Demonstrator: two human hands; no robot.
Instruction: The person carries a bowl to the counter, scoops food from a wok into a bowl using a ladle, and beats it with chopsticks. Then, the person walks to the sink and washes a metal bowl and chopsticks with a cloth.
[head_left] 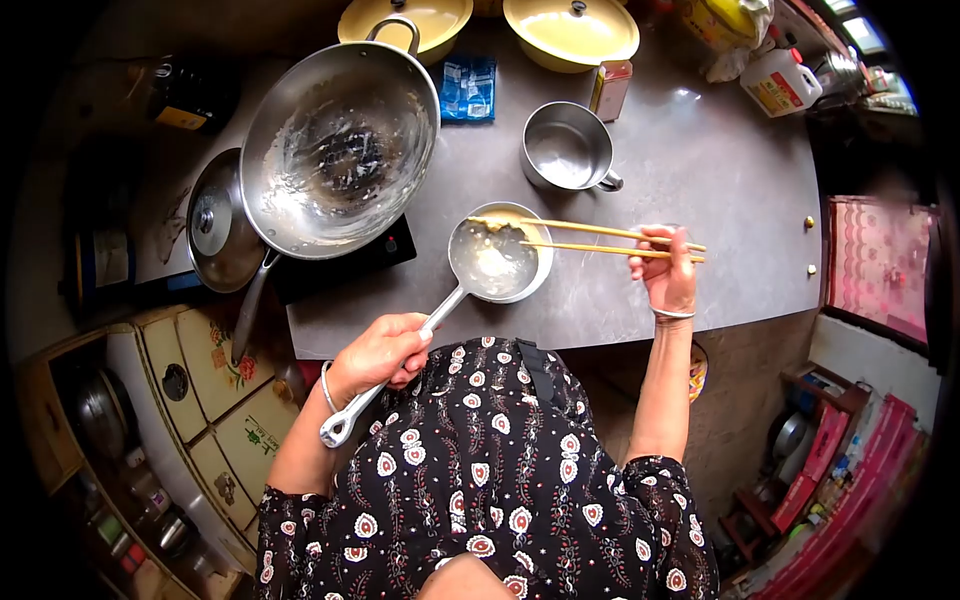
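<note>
My left hand [385, 355] is wrapped round the handle of a metal ladle [487, 268]. The ladle's scoop, wet with whitish residue, is over a small bowl [545, 272] near the counter's front edge. Part of that bowl is hidden beneath the scoop. A pair of wooden chopsticks [590, 230] is pinched in my right hand [667, 270]. Their tips reach to the scoop, where some yellowish food [487, 222] lies at the far rim. I cannot tell whether the tips grip that food.
A large wok [275, 130] with smeared residue tilts at left over a black cooktop [375, 262], beside a lidded pan [205, 240]. Behind stand a metal pot [568, 150], a blue packet [468, 88], a small box [611, 90], and yellow lidded basins [570, 35]. A white jug [782, 82] is far right.
</note>
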